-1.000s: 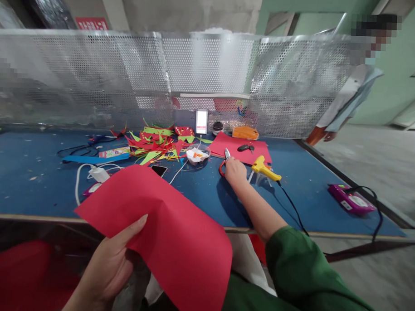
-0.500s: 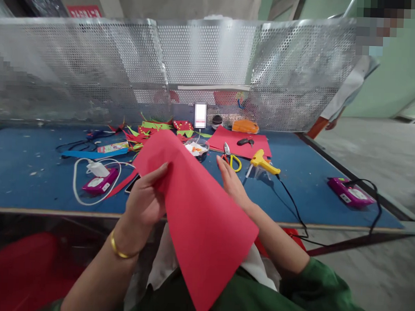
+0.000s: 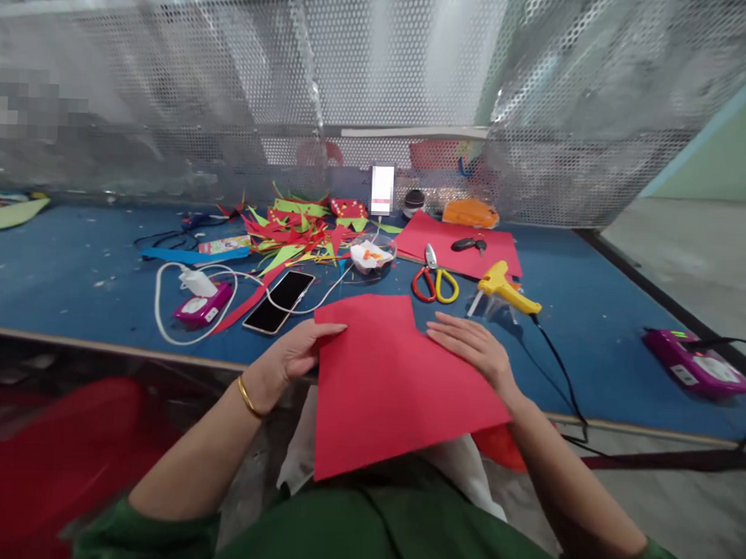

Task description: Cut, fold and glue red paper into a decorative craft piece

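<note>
A large sheet of red paper [image 3: 381, 386] lies tilted over my lap and the table's front edge, its far part bent. My left hand [image 3: 290, 354] is closed on the sheet's left edge, thumb on top and fingers hidden underneath. Along the right side of the paper rests my right hand [image 3: 477, 352], fingers stretched out flat and its thumb not visible. Just beyond that hand are scissors [image 3: 434, 277] with one red and one yellow handle. To their right sits a yellow glue gun [image 3: 504, 288]. A dark-screened phone [image 3: 280, 301] lies ahead of my left hand.
Red and green paper scraps [image 3: 301, 232] are heaped at the back beside a clear bowl [image 3: 372, 255]. A key [image 3: 469, 244] lies on more red sheets [image 3: 423, 236]. Purple power boxes [image 3: 204, 305] with cables stand at both sides. A perforated metal screen [image 3: 405, 69] borders the blue table.
The red sheet has swung from hanging steeply to lying flatter and wider. My left hand moved to its left edge; my right hand came down against its right side. The view tilted down.
</note>
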{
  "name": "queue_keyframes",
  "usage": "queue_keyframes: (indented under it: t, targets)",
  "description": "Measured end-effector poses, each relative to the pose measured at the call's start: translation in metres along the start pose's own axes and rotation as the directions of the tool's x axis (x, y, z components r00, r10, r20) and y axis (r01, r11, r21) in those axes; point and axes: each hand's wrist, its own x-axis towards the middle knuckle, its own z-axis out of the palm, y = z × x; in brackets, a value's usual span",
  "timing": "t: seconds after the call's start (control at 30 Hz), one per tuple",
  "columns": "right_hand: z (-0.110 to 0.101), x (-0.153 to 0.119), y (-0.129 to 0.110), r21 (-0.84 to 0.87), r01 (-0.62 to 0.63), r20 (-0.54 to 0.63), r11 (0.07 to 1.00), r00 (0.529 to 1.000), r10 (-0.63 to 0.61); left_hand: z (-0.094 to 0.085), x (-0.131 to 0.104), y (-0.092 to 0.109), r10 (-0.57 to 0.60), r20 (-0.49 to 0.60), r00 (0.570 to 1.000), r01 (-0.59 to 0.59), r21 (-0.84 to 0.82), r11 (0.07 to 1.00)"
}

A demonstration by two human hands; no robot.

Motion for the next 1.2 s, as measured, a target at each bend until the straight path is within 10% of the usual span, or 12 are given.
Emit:
queue_keyframes:
  t: [0.1, 0.2, 0.3, 0.37, 0.53, 0.67, 0.8, 1.03, 1.2]
  targets:
    - [0.000, -0.012, 0.001, -0.053, 0.047, 0.104, 0.997, 0.994, -0.041, -0.012, -0.006, -0.010, 0.154, -0.261, 0.953, -0.112, 0.167, 0.979]
    - [-0.001, -0.021, -0.001, -0.118, 0.045, 0.183, 0.992, 0.983, -0.023, -0.023, -0.020, -0.024, 0.525, -0.307, 0.793, -0.259, 0.611, 0.748]
    - [-0.001, -0.029, -0.004, -0.169, 0.028, 0.232, 0.985, 0.973, 0.012, -0.034, -0.039, -0.047, 0.781, 0.163, 0.603, -0.360, 0.929, 0.084]
    - [0.000, -0.031, -0.005, -0.179, 0.009, 0.243, 0.984, 0.969, 0.035, -0.040, -0.050, -0.065, 0.663, 0.502, 0.556, -0.399, 0.860, -0.317]
    - [0.008, -0.029, -0.015, -0.105, -0.120, 0.193, 0.987, 0.971, 0.139, -0.056, -0.050, -0.098, 0.414, 0.736, 0.535, -0.423, 0.658, -0.622]
    - [0.014, -0.024, -0.023, -0.002, -0.309, 0.135, 0.951, 0.942, 0.306, -0.064, -0.036, -0.101, 0.455, 0.734, 0.504, -0.457, 0.674, -0.580]
    - [0.012, -0.021, -0.022, 0.020, -0.350, 0.136, 0.937, 0.929, 0.344, -0.062, -0.028, -0.088, 0.484, 0.667, 0.566, -0.592, 0.738, -0.323]
    - [-0.002, -0.013, -0.021, 0.203, -0.122, 0.389, 0.972, 0.921, 0.034, -0.055, -0.026, -0.065, 0.436, 0.604, 0.667, -0.707, 0.698, 0.115]
    - [-0.002, -0.006, -0.027, 0.306, -0.407, 0.425, 0.860, 0.867, 0.259, -0.044, -0.040, -0.048, 0.458, 0.461, 0.761, -0.626, 0.707, 0.329]
